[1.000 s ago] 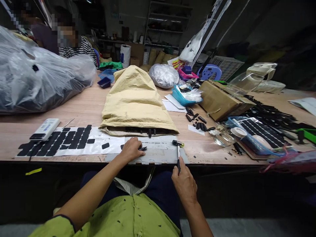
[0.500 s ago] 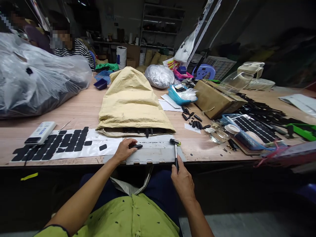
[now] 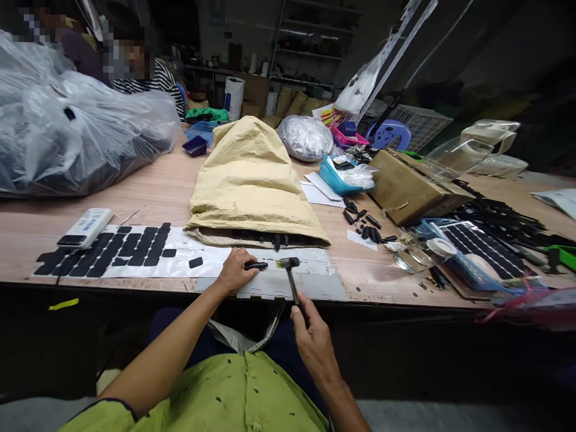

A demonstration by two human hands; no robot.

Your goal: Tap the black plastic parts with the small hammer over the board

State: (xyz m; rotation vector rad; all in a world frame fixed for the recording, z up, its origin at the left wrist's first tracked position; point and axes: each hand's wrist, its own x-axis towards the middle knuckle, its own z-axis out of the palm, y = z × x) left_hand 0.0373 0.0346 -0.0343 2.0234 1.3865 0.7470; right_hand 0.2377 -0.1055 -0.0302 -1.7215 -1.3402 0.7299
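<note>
My left hand is closed on a small black cylindrical part, which lies sideways over a grey board at the table's front edge. In my right hand is a small hammer, gripped by its handle. The hammer's head is over the board, just right of the black part's tip and apart from it. Behind both hands lies a beige sack, its mouth facing me, with dark pieces showing inside.
On the left, a sheet of black stickers lies beside a white electronic device and a big clear plastic bag. Rightward are loose black parts, a cardboard box and a blue basket. A person in stripes sits across the table.
My right hand has brought the hammer leftward, closer to the black part. My left hand keeps its hold. The whole view has shifted slightly.
</note>
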